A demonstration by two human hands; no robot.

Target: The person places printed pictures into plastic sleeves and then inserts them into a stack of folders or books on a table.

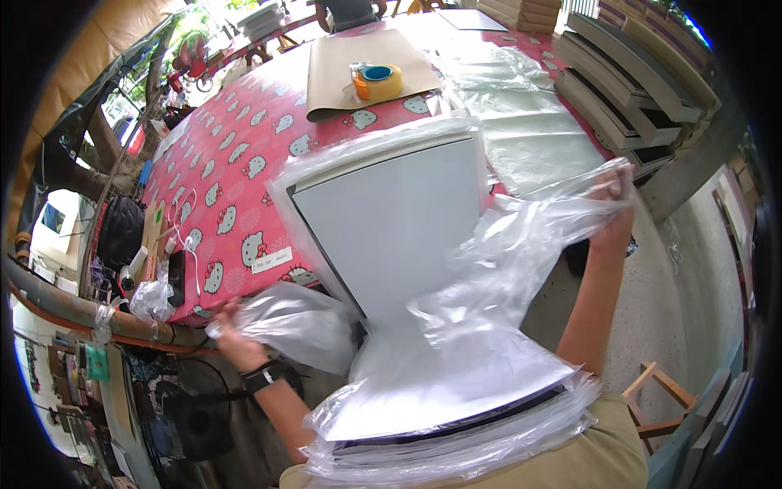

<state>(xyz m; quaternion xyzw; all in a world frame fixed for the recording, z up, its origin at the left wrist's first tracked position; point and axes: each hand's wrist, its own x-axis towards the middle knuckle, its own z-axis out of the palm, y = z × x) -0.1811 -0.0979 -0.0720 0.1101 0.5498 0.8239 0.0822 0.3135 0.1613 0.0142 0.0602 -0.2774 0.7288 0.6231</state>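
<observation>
A flat white panel [399, 220] with dark edges lies at the middle, its far end over the table and clear plastic around its border. My left hand [240, 341], closed, grips a bunched part of the clear plastic sheet [297, 322] left of the panel. Raised at the right, my right hand [609, 196] is closed on another part of the thin plastic, which stretches and crumples over the panel's near right side. Close to my body rests a stack of plastic-wrapped panels [456, 456], with a white surface on top. A dark band circles my left wrist.
The table has a pink patterned cover [236, 163]. On it lie brown paper [326, 81] with an orange tape roll [379, 81], flat plastic bags [533, 147], and a phone [177, 277]. Thick panels [627, 90] are stacked at the far right. A wooden frame [660, 399] stands lower right. A person [350, 12] is at the far end.
</observation>
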